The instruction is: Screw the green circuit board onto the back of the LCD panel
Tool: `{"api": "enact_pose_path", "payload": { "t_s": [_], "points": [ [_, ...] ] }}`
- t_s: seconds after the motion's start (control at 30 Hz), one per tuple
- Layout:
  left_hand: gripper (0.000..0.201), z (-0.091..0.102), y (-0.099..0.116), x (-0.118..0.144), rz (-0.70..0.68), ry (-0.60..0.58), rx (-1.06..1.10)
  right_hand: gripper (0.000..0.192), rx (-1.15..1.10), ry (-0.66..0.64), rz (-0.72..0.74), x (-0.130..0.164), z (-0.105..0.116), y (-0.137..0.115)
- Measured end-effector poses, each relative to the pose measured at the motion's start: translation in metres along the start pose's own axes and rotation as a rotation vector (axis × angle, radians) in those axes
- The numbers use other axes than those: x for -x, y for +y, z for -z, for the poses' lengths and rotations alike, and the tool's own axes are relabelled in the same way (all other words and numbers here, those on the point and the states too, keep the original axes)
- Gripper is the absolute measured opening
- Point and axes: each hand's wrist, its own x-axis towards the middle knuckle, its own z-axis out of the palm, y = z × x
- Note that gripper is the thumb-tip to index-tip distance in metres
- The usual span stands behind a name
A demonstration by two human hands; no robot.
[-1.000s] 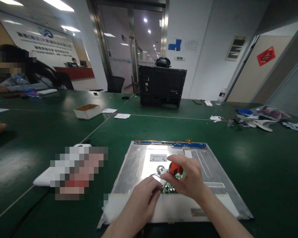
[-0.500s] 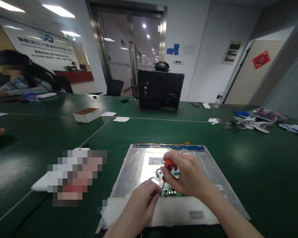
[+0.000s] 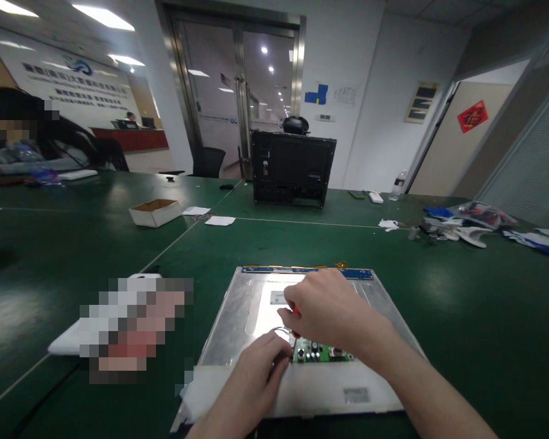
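Note:
A flat metal display panel lies back side up on the table, with a blue circuit strip along its far edge. On its lower middle sits a green circuit board. My right hand is wrapped round an orange-and-black screwdriver, which points down at the board's left corner; most of the handle is hidden by the fingers. Beside the screwdriver's tip, my left hand has thumb and forefinger pinched together at the board's left edge. What they hold, if anything, is hidden.
A white object, partly pixelated, lies left of the panel. Farther back are an open box, paper pieces and an upright black monitor casing. Loose parts and bags lie at right. Another person sits at far left.
My right hand has rolled over the screwdriver, its back now turned upward and covering most of the handle. My left hand stays at the board's corner. The view has shifted slightly.

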Motion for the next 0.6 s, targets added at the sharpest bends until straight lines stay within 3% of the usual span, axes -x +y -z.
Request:
{"api": "enact_pose_path", "payload": {
  "t_s": [0.2, 0.47, 0.6],
  "points": [
    [0.016, 0.001, 0.002, 0.0, 0.003, 0.004, 0.026, 0.013, -0.123, -0.056, 0.116, 0.006, 0.005, 0.012],
    [0.016, -0.002, -0.002, 0.001, 0.004, 0.009, 0.023, 0.016, -0.208, -0.087, 0.178, 0.012, 0.01, 0.018],
    [0.016, -0.001, -0.003, 0.003, -0.004, 0.003, 0.031, 0.039, -0.106, -0.093, 0.065, 0.011, 0.011, 0.011]
  ]
}}
